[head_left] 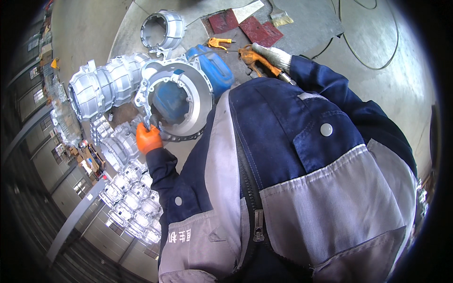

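My left hand (pixel 149 138), in an orange glove, grips the lower left rim of a large ring-shaped silver metal housing (pixel 204 89). That housing stands tilted, and a blue surface shows through its round opening. In a white glove, my right hand (pixel 274 55) is closed around an orange air blow gun (pixel 254 57) to the right of the housing. The gun's thin nozzle points left, toward the housing's upper edge. A metal hose fitting (pixel 286 78) joins its handle. Part of my right hand's grip is hidden behind the gun.
A blue plastic jerrycan (pixel 214 68) lies behind the housing, beside a second orange blow gun (pixel 219 42). More silver housings (pixel 96 87) stand at left. Dark red pads (pixel 262 32) and a brush (pixel 281 17) lie ahead. A hose (pixel 394 45) curls on the floor at right.
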A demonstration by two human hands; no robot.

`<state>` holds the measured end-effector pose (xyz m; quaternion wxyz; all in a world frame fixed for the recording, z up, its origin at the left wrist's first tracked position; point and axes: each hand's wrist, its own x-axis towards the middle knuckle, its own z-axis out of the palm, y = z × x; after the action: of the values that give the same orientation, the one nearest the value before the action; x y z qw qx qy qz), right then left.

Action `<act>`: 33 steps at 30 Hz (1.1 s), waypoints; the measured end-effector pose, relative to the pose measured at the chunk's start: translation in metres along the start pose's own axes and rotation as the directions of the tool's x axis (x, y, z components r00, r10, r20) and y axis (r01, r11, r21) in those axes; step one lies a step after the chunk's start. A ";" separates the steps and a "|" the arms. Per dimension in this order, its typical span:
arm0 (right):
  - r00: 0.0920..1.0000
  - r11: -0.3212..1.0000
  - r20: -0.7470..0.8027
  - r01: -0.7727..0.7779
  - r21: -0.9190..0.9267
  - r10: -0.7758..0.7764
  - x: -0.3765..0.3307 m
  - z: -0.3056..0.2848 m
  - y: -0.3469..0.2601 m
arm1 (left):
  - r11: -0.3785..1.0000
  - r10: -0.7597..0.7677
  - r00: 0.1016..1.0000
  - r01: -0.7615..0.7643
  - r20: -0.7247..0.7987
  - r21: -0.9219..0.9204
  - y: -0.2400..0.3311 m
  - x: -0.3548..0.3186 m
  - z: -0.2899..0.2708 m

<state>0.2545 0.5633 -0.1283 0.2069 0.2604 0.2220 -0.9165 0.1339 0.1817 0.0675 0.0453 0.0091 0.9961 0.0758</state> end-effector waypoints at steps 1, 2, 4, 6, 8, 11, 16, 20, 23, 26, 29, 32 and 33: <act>1.000 1.000 0.017 0.019 -0.019 -0.018 -0.002 0.001 -0.001 | 0.996 0.051 0.998 -0.048 -0.037 0.081 -0.002 0.000 0.001; 1.000 0.999 -0.020 0.014 -0.042 -0.014 -0.005 0.002 -0.002 | 0.988 0.086 0.995 -0.078 -0.055 0.134 -0.005 0.001 0.002; 0.999 0.999 0.024 0.038 -0.030 -0.038 -0.014 0.003 -0.004 | 0.978 0.146 0.984 -0.128 -0.099 0.167 -0.009 0.003 0.003; 1.000 0.998 -0.016 0.019 -0.060 -0.020 -0.019 0.004 -0.006 | 0.981 0.172 0.975 -0.157 -0.139 0.110 -0.011 0.004 0.005; 0.999 0.996 -0.034 0.019 -0.093 -0.023 -0.022 0.005 -0.007 | 0.991 0.114 0.988 -0.105 -0.106 0.083 -0.012 0.005 0.006; 0.999 0.997 -0.031 0.019 -0.081 -0.022 -0.020 0.005 -0.005 | 0.988 0.139 0.983 -0.130 -0.122 0.081 -0.012 0.003 0.005; 0.999 0.998 -0.049 -0.012 -0.064 0.009 -0.016 0.001 -0.002 | 0.988 0.133 0.987 -0.125 -0.091 0.086 -0.015 0.006 0.005; 0.999 0.995 -0.046 -0.006 -0.095 0.001 -0.016 0.002 -0.002 | 0.990 0.138 0.986 -0.137 -0.093 0.025 -0.021 0.009 0.007; 0.999 0.995 -0.044 -0.008 -0.102 0.004 -0.017 0.003 -0.003 | 0.989 0.149 0.984 -0.147 -0.103 0.024 -0.020 0.008 0.008; 0.999 0.996 -0.032 -0.005 -0.090 0.002 -0.015 0.002 -0.003 | 0.986 0.162 0.979 -0.155 -0.123 0.060 -0.016 0.005 0.007; 1.000 0.996 -0.022 -0.001 -0.091 -0.001 -0.011 0.001 -0.003 | 0.985 0.171 0.976 -0.164 -0.132 0.059 -0.011 0.004 0.005; 1.000 0.996 -0.027 -0.007 -0.091 0.005 -0.007 0.002 -0.003 | 0.986 0.135 0.983 -0.120 -0.128 0.117 -0.008 0.002 0.004; 0.999 0.994 -0.037 -0.022 -0.102 0.019 -0.007 0.003 -0.003 | 0.988 0.104 0.988 -0.090 -0.110 0.129 -0.007 0.001 0.004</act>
<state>0.2569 0.5659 -0.1211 0.2254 0.2680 0.2699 -0.8969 0.1329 0.1752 0.0621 -0.0173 0.0558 0.9982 0.0165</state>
